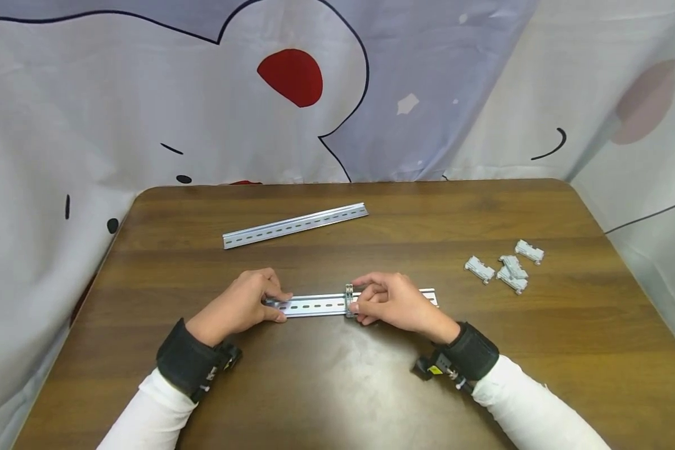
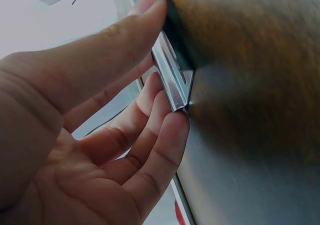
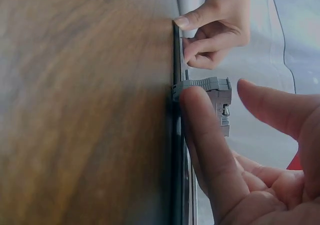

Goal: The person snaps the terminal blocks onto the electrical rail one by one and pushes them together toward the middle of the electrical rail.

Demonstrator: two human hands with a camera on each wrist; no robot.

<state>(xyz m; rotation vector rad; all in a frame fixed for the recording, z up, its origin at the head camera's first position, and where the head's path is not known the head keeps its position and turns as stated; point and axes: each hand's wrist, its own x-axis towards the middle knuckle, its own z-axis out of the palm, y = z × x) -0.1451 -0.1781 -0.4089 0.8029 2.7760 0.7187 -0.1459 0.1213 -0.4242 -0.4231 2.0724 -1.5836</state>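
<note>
A slotted metal DIN rail (image 1: 315, 305) lies across the table in front of me. At its left end my left hand (image 1: 250, 299) pinches it, thumb on the near edge and fingertips on the far edge. A grey terminal block (image 3: 210, 85) stands on the rail, seen from above as a narrow strip right of the middle. My right hand (image 1: 390, 300) is at this block, one fingertip against its near part in the right wrist view. Another fingertip stands just off its far end. The right hand covers part of the rail's right half.
A second slotted rail (image 1: 295, 225) lies at a slant behind the first. Several light grey terminal blocks (image 1: 479, 269) are grouped on the right of the wooden table (image 1: 337, 387), some overlapping. A patterned cloth (image 1: 146, 94) hangs behind the table.
</note>
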